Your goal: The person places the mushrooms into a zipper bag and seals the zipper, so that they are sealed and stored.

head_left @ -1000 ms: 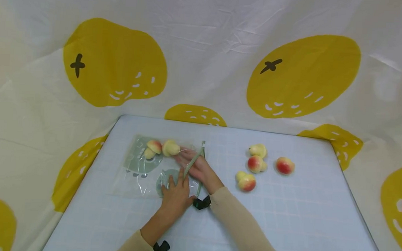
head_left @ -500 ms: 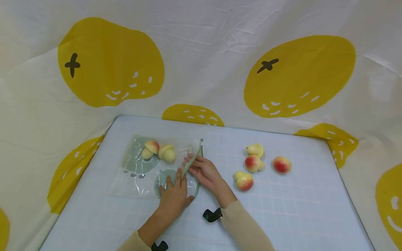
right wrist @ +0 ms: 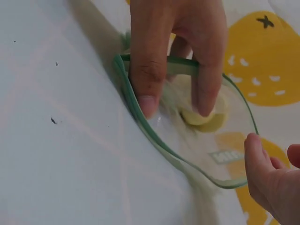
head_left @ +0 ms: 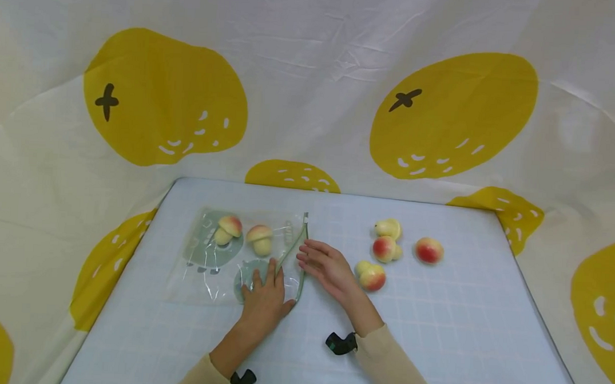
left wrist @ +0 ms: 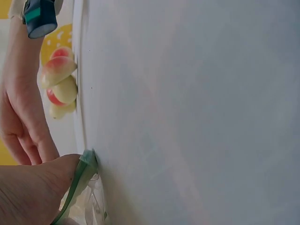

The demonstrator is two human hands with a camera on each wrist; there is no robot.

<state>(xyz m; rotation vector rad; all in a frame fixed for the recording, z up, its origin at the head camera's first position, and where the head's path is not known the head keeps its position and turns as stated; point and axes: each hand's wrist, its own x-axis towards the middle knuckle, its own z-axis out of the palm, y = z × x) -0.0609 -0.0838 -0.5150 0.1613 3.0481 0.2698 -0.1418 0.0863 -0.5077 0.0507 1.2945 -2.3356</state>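
Observation:
A clear zip bag (head_left: 208,282) with green prints and a green-edged mouth lies flat on the table. Inside it are two toy mushrooms, one with a red-yellow cap (head_left: 230,226) and, to its right, another toy mushroom (head_left: 261,240). My left hand (head_left: 265,299) rests on the bag near its mouth, fingers spread and straight; in the right wrist view its thumb (right wrist: 149,89) reaches inside the green rim (right wrist: 159,147), which gapes. Just right of the mouth, my right hand (head_left: 331,270) holds nothing, its fingers loosely bent with the fingertips near the rim.
Right of the hands sit more toy mushrooms: a pale yellow one (head_left: 388,229), a red-capped one (head_left: 386,249) and a yellow-red one (head_left: 371,276). A red rounded piece (head_left: 429,251) lies beyond them. A fruit-print cloth (head_left: 311,100) hangs behind the table.
My right hand has let go of the second mushroom and drawn back out of the bag to the right. That mushroom has turned, cap away from me. The left hand has stayed put.

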